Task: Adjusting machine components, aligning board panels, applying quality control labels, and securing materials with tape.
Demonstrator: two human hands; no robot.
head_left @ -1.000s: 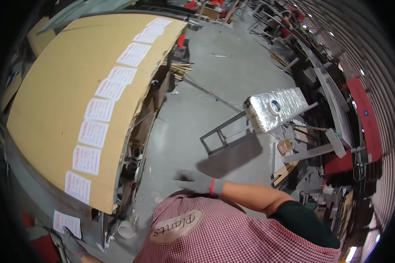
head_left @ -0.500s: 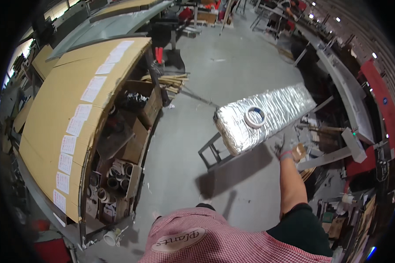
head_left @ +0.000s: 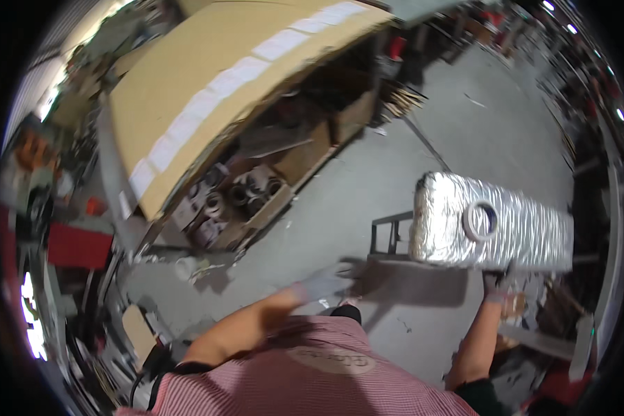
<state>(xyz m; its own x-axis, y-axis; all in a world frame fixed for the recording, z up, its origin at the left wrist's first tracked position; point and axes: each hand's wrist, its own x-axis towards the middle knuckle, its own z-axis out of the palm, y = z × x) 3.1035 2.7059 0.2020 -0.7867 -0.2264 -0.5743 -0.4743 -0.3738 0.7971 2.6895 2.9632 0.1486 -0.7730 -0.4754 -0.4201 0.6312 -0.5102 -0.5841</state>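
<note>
A long block wrapped in crinkled silver foil (head_left: 527,232) lies on a dark metal stand (head_left: 390,236) to the right. On top of it rests a roll of white tape (head_left: 470,223). My right hand (head_left: 494,286), in a grey glove, is at the block's near edge; its fingers are mostly hidden, so their grip does not show. My left hand (head_left: 324,281), also in a grey glove, hangs over the floor in front of my apron, apart from the block. Motion blurs its fingers, and I make out nothing held in it.
To the left stands a workbench topped with brown cardboard (head_left: 208,76) and a row of paper sheets (head_left: 232,80). Under it sit cardboard boxes (head_left: 312,156), one with several rolls. Wooden sticks (head_left: 403,102) lie by its far corner. A grey metal frame (head_left: 607,256) runs along the right.
My view has swung left, so the bench and block appear farther right. My left hand has come into view. The right hand is now against the block's near edge.
</note>
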